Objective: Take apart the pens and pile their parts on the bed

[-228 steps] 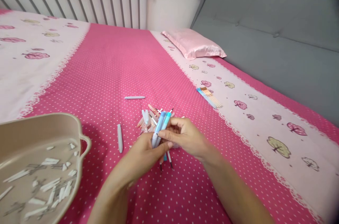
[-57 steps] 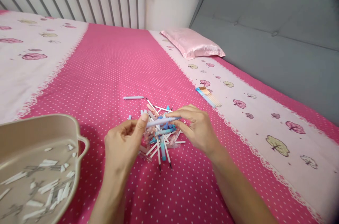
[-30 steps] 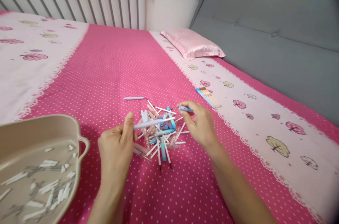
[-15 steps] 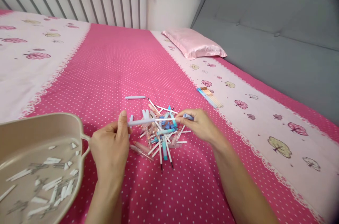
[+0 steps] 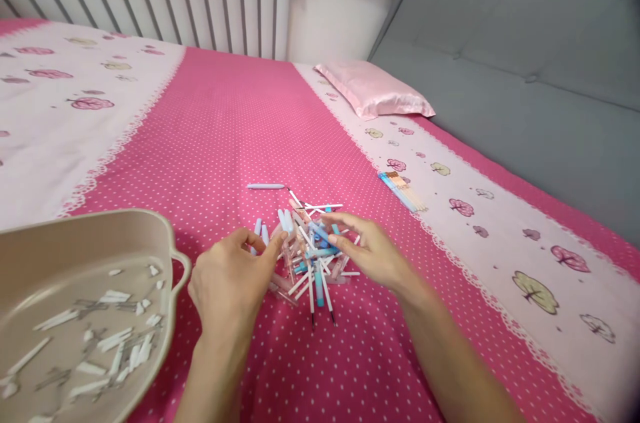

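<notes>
My left hand (image 5: 233, 276) is at the near left side of a pile of pen parts (image 5: 320, 276), thumb and forefinger apart and holding nothing. Close to its fingertips lie pale lilac pen barrels (image 5: 265, 234). Over the right side of the pile is my right hand (image 5: 373, 250), its thumb and fingers parted. A periwinkle pen tube (image 5: 319, 232) lies by those fingertips; whether they touch it I cannot tell. White refills (image 5: 326, 286), some with dark tips, stick out of the pile among blue and pinkish clear barrels.
A beige basin (image 5: 167, 236) with small white and clear pieces stands at the left. One lilac pen barrel (image 5: 265, 186) lies beyond the pile. A row of blue, brown and cream pens (image 5: 403, 191) lies to the right. Farther back are a pink pillow (image 5: 375, 90) and grey headboard (image 5: 500, 43).
My hands have let go of the lilac barrel and white refill they were pulling apart. Both have opened and come down to the pile. The view has shifted slightly.
</notes>
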Available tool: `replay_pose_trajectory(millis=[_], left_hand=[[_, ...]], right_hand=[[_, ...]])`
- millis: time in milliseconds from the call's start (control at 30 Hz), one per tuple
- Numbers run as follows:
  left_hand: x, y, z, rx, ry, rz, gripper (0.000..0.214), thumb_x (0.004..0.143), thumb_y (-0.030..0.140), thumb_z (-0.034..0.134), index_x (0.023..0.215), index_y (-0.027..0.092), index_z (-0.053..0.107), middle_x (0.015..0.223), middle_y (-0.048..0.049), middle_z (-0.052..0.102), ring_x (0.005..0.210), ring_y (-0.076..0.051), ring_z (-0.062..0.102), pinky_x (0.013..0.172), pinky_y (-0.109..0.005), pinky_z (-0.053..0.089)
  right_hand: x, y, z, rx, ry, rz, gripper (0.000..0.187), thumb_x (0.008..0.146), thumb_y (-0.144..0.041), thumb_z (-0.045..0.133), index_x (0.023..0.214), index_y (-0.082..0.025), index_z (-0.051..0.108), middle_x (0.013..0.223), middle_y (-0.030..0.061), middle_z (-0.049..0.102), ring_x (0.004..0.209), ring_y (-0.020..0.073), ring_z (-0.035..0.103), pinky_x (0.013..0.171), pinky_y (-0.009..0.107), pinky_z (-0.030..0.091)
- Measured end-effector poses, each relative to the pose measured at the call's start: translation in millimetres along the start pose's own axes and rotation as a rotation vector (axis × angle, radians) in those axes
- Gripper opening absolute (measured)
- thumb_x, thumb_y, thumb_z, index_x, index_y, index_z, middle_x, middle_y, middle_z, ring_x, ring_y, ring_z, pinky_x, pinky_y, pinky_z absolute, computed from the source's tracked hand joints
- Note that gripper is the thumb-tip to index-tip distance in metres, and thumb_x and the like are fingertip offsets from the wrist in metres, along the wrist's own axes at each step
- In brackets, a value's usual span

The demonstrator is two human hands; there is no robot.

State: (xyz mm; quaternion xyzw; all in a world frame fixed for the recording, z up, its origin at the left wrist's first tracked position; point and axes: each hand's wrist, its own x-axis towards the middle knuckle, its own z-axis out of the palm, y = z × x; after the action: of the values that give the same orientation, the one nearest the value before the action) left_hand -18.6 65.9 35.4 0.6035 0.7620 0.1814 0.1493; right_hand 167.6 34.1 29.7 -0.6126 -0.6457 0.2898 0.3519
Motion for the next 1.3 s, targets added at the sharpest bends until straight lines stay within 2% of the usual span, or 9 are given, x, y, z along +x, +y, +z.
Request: replay_pose_trajectory(millis=[200,300,433,567,767,933,1033,1167,1300], left_hand=[[5.1,-10.8,7.9,-0.027,0.038,0.109,0.027,0.077,0.046,0.047,0.078,0.023,0.062,0.076,-0.0056,0.063,0.071,-0.026,0.058,0.060,-0.033,0.039],[10.5,-17.4,22.5,-0.008,0.115,0.228,0.035,0.081,0.033,0.043,0.106,0.013,0.057,0.099,-0.0144,0.061,0.095,-0.029,0.055,0.078,-0.037,0.041],[17.3,-23.8,38.5,0.074,0.073,0.256,0.043,0.083,0.033,0.042,0.114,0.006,0.052,0.104,-0.0207,0.058,0.100,-0.032,0.052,0.082,-0.041,0.041],[20.8,-26.8,41.6,0.051,0.018,0.297,0.042,0.084,0.036,0.038,0.112,0.007,0.054,0.099,-0.0187,0.060,0.094,-0.031,0.054,0.082,-0.041,0.042],[22.0,-27.3,41.5,-0.063,-0.005,0.286,0.038,0.086,0.029,0.032,0.110,0.010,0.054,0.098,-0.0155,0.062,0.092,-0.028,0.055,0.081,-0.039,0.042],[22.0,-26.2,41.5,-0.066,-0.060,0.301,0.039,0.085,0.026,0.032,0.113,0.008,0.053,0.102,-0.0159,0.061,0.095,-0.030,0.053,0.085,-0.039,0.041],[22.9,-27.4,40.9,-0.083,-0.061,0.299,0.039,0.084,0.025,0.035,0.115,0.009,0.053,0.103,-0.0155,0.061,0.097,-0.028,0.053,0.086,-0.038,0.040],[24.7,-29.0,42.3,-0.095,-0.049,0.291,0.041,0.081,0.029,0.040,0.116,0.010,0.052,0.101,-0.0149,0.061,0.095,-0.028,0.055,0.085,-0.038,0.042],[27.5,-29.5,48.1,-0.083,-0.005,0.320,0.043,0.079,0.033,0.043,0.114,0.010,0.054,0.099,-0.0148,0.061,0.094,-0.028,0.054,0.085,-0.039,0.042]], right_hand=[[67.4,-27.3,18.4,-0.347,0.056,-0.155,0.032,0.082,-0.026,0.051,0.112,-0.017,0.058,0.115,0.0058,0.062,0.108,0.0183,0.055,0.096,0.032,0.039],[123.8,-27.4,45.9,-0.599,-0.113,-0.029,0.046,0.082,-0.032,0.051,0.125,-0.016,0.046,0.126,0.0099,0.054,0.114,0.0202,0.050,0.095,0.032,0.037],[167.5,-13.3,78.9,-0.673,-0.159,0.110,0.039,0.078,-0.033,0.057,0.113,-0.015,0.056,0.119,0.0171,0.057,0.111,0.0304,0.050,0.087,0.045,0.039],[167.4,-14.3,68.8,-0.685,-0.227,0.070,0.021,0.083,-0.027,0.052,0.097,-0.017,0.064,0.106,0.0117,0.065,0.105,0.0266,0.054,0.090,0.047,0.033],[161.7,-28.3,-5.5,-0.547,-0.491,-0.005,0.028,0.076,-0.040,0.061,0.102,-0.031,0.065,0.110,-0.0034,0.065,0.100,0.0149,0.057,0.086,0.025,0.040],[178.2,12.4,1.2,-0.610,-0.186,0.196,0.052,0.076,-0.025,0.063,0.124,-0.015,0.049,0.133,0.0148,0.046,0.119,0.0256,0.044,0.095,0.035,0.035],[178.1,36.5,18.5,-0.603,-0.092,0.251,0.038,0.080,-0.023,0.055,0.117,-0.015,0.055,0.125,0.0158,0.054,0.115,0.0254,0.049,0.090,0.034,0.038],[156.8,37.9,12.5,-0.526,-0.100,0.252,0.022,0.081,-0.022,0.053,0.098,-0.014,0.065,0.102,0.0104,0.067,0.096,0.0202,0.060,0.078,0.027,0.043],[126.7,32.4,-22.1,-0.422,-0.162,0.199,0.032,0.080,-0.045,0.052,0.100,-0.024,0.065,0.101,-0.0007,0.067,0.092,0.0130,0.061,0.077,0.021,0.043]])
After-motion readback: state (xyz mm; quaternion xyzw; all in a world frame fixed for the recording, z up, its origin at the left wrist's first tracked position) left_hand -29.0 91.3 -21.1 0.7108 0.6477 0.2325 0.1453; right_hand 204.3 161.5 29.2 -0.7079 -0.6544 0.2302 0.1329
